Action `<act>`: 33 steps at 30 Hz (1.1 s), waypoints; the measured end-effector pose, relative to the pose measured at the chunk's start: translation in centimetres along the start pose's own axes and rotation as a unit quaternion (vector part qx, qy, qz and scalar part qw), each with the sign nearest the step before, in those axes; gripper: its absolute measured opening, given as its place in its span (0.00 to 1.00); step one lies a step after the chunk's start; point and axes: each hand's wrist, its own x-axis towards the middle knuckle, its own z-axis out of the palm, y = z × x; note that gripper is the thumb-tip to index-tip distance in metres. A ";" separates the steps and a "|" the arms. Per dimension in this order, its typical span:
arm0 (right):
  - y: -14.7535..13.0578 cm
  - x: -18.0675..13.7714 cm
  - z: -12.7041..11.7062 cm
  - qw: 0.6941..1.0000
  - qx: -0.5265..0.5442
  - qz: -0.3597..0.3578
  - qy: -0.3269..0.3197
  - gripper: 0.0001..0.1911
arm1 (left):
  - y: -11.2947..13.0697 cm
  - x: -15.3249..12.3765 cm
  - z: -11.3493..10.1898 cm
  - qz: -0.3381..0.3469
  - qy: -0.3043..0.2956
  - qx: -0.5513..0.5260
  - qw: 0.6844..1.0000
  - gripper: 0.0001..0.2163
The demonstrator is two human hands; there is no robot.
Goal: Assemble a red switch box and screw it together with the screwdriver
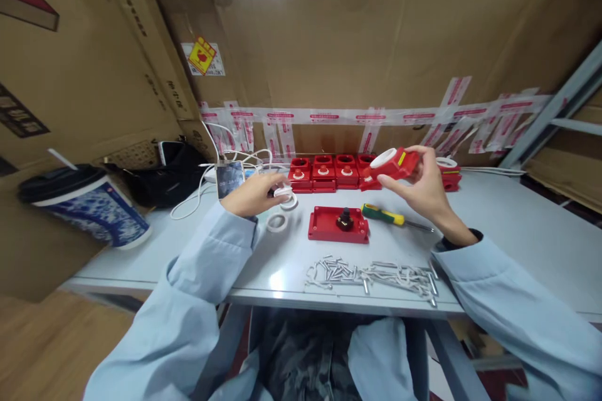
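Note:
My right hand (421, 185) is closed round a red plastic housing (392, 163) with a white ring on its open end, held above the table. My left hand (254, 193) pinches a white ring (283, 192) close to the tabletop; two more white rings (277, 222) lie beside it. A red base plate with a black knob (338, 224) lies flat between my hands. Just right of it rests a green and yellow screwdriver (390, 217).
A row of red housings (324, 172) stands at the back against taped cardboard. Several metal screws (371, 274) lie along the front edge. A phone with white cables (229, 178), a black bag (160, 178) and a blue-patterned paper cup (89, 203) are at the left.

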 end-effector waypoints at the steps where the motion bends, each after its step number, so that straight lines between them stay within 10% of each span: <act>1: 0.3 0.0 0.0 0.998 -0.062 -0.008 0.003 0.35 | -1.1 -0.4 0.2 -0.025 -0.052 0.019 0.998 0.15; 12: 2.0 0.6 -0.4 0.937 -0.303 0.113 -0.135 0.35 | -4.5 -3.7 0.7 -0.135 -0.188 0.090 0.969 0.18; 20: 2.8 0.9 -1.4 0.891 -0.387 0.137 -0.193 0.36 | -4.4 -3.4 1.7 -0.130 -0.191 0.069 0.970 0.22; 25: 2.8 0.7 -1.4 0.885 -0.382 0.133 -0.230 0.37 | -5.0 -1.7 1.7 -0.083 -0.083 0.104 0.988 0.15; 33: 3.3 0.5 -1.4 0.889 -0.366 0.113 -0.250 0.34 | -5.9 2.8 3.4 -0.198 -0.090 0.204 0.954 0.12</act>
